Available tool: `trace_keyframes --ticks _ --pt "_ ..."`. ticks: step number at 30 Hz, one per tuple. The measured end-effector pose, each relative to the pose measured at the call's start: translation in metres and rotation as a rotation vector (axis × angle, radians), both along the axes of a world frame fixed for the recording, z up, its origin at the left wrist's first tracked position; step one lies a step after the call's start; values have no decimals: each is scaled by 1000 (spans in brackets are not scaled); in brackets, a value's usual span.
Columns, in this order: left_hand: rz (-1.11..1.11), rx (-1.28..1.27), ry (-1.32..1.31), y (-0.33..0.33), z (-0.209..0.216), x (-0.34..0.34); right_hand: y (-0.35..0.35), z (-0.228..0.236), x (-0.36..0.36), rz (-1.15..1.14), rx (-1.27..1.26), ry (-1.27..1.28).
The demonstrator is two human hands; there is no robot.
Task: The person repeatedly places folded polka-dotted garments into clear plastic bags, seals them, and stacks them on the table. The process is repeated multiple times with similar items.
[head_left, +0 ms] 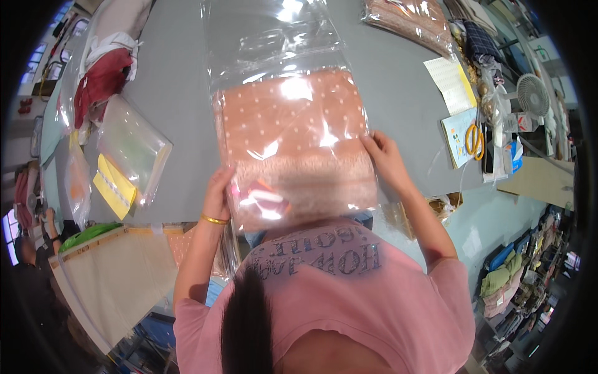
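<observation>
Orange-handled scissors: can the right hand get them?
Probably yes: only grey tabletop and a pale-blue booklet separate it from the scissors, though the right hand holds a clear plastic bag.

The gray table (168,56) is bright, and the light seems to come from above. It makes big white shiny spots on the clear bag (289,118), so bits of it are too white to see. Soft shadows sit on the arms (198,262) near the sleeves (189,316). A window (10,237) glows at the far left. The middle looks mostly sharp. Near the sides, things bend, like the clothes rack (523,274), and get dim and fuzzy. The corners are black.
</observation>
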State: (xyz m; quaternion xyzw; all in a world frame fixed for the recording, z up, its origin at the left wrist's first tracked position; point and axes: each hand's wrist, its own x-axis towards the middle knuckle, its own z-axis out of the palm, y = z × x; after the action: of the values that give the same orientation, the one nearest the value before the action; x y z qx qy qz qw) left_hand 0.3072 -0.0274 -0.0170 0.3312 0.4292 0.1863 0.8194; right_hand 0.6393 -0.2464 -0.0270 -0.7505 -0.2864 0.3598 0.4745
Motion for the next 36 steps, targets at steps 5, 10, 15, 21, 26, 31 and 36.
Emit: trace_keyframes --ticks 5,10,15,21,26,31,36 --pt "19 -112 -91 -16 0 5 39 -40 21 -97 -27 -224" --pt "-74 345 171 -37 -1 26 25 4 17 -186 33 -544" --pt "8 192 16 -49 7 36 -90 79 -45 -142 -181 416" --pt "13 395 -89 -52 -13 36 -39 -6 -131 -325 430 1235" --pt "-11 953 320 -64 -8 28 -4 -15 -130 -387 377 1151" --pt "-176 1886 4 -131 19 2 5 4 -128 -442 278 1139" --pt "-626 1495 194 -135 -32 58 7 -8 -119 -303 380 1191"
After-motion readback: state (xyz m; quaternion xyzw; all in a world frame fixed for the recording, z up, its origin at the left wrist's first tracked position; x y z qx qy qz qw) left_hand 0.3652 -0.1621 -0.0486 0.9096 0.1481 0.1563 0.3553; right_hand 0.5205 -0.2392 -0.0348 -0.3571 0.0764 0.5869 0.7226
